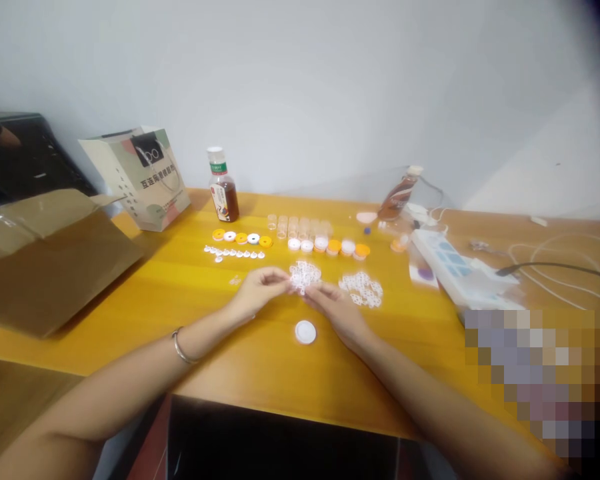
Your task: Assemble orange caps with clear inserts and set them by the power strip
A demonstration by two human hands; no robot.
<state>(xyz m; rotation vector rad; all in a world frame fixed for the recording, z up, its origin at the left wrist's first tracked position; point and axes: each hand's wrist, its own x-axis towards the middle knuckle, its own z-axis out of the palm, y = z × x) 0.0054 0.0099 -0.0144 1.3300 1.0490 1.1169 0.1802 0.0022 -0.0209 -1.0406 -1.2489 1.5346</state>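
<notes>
My left hand and my right hand meet over the near edge of a pile of small white openwork plastic pieces. Both are closed in a pinch, fingertips almost touching. Whatever lies between them is too small and blurred to name against the pile. To the right of my right fingers is a second pile of similar white pieces. A round white lid-like disc lies flat on the table, closer to me, between my wrists.
Behind the piles stand rows of orange and white round caps, clear little cups and small white parts. Bottles, a paper bag, a cardboard box and a white power strip with cables surround them.
</notes>
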